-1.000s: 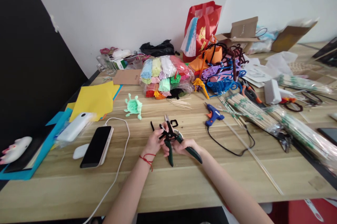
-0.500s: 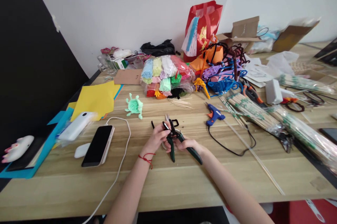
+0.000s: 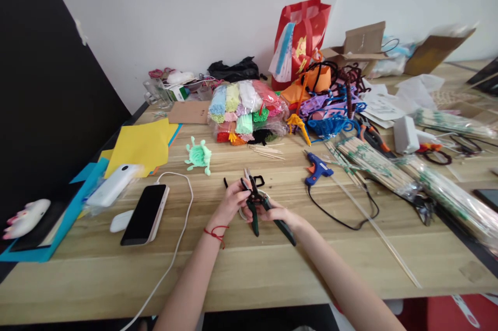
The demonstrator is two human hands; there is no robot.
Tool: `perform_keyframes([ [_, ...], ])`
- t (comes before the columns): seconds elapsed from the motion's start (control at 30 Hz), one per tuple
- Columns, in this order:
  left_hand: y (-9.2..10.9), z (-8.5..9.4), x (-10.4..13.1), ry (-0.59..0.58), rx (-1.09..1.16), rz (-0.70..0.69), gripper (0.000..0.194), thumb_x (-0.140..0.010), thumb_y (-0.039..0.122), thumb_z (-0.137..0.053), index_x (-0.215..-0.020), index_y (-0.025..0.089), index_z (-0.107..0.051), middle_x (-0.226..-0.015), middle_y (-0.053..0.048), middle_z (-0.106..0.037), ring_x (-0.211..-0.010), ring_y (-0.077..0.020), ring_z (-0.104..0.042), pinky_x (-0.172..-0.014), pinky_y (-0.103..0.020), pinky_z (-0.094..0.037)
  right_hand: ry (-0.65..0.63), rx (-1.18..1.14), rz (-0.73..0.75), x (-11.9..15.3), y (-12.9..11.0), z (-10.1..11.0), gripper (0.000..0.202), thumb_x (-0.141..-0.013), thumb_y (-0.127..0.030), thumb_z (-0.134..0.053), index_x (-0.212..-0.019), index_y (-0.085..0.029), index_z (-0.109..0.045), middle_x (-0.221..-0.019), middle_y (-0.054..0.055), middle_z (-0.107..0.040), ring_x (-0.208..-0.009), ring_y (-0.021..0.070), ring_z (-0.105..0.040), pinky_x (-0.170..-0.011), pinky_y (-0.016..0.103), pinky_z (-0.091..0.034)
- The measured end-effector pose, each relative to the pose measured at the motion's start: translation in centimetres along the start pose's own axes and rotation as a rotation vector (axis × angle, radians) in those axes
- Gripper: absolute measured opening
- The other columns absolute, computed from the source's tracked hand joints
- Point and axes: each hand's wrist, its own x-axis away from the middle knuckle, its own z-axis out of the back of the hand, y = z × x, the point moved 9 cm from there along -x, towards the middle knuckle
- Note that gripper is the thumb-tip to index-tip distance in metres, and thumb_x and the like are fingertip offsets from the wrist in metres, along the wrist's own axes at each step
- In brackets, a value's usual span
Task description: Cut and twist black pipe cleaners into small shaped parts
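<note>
My right hand [image 3: 278, 211] grips a pair of pruning shears [image 3: 254, 197] with dark green handles, which stand spread apart. The blades point away from me, toward the far side of the table. Close by the blades, my left hand [image 3: 232, 201] pinches a thin black strip [image 3: 245, 184] that looks like a pipe cleaner. Just past the shears lies a black strip bent into an angular loop [image 3: 260, 180]. A pale curved cord shows partly behind the hands. Beyond them to the left sits a mint-green pipe-cleaner shape [image 3: 198, 155] with several knobbed legs.
At right lie a blue glue gun [image 3: 317, 169] with a black cable and bundled wooden sticks [image 3: 375, 165]. Bagged coloured pipe cleaners [image 3: 245, 113] and a red bag [image 3: 301, 40] stand behind. To the left are a phone [image 3: 146, 215], a white cable and yellow sheets [image 3: 140, 144].
The handles of the shears have come slightly closer together in my right hand. My left hand has stayed in almost the same place, still pinching the black strip.
</note>
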Motion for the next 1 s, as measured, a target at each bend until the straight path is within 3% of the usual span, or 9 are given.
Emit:
perform_keyframes([
  [0.23, 0.2, -0.2, -0.2, -0.030, 0.010, -0.004, 0.019, -0.065, 0.023, -0.062, -0.078, 0.014, -0.051, -0.067, 0.002, -0.054, -0.049, -0.0053, -0.043, -0.042, -0.016, -0.031, -0.003, 0.017, -0.003, 0.1, -0.5, -0.5, 0.047, -0.064, -0.031, -0.063, -0.108, -0.020, -0.051, -0.084, 0.002, -0.050, -0.078, 0.0167, -0.046, -0.077, 0.032, -0.040],
  [0.5, 1.3, -0.9, 0.1, 0.002, 0.003, -0.052, 0.016, -0.064, 0.025, -0.061, -0.073, 0.013, -0.053, -0.064, 0.002, -0.056, -0.046, -0.0046, -0.041, -0.040, -0.017, -0.027, 0.086, 0.104, -0.062, -0.2, 0.9, 1.0, 0.039, -0.063, -0.024, -0.068, -0.099, -0.017, -0.056, -0.079, 0.000, -0.051, -0.070, 0.0133, -0.045, -0.063, 0.026, -0.039],
  [1.0, 1.3, -0.9, 0.0, 0.002, 0.016, -0.076, 0.016, -0.066, 0.024, -0.060, -0.077, 0.016, -0.051, -0.061, 0.003, -0.054, -0.049, -0.0074, -0.045, -0.044, -0.019, -0.033, 0.077, -0.020, -0.061, 0.0, 0.0, 0.0, 0.033, -0.064, -0.020, -0.065, -0.096, -0.014, -0.056, -0.069, -0.002, -0.049, -0.055, 0.0081, -0.041, -0.052, 0.022, -0.034],
])
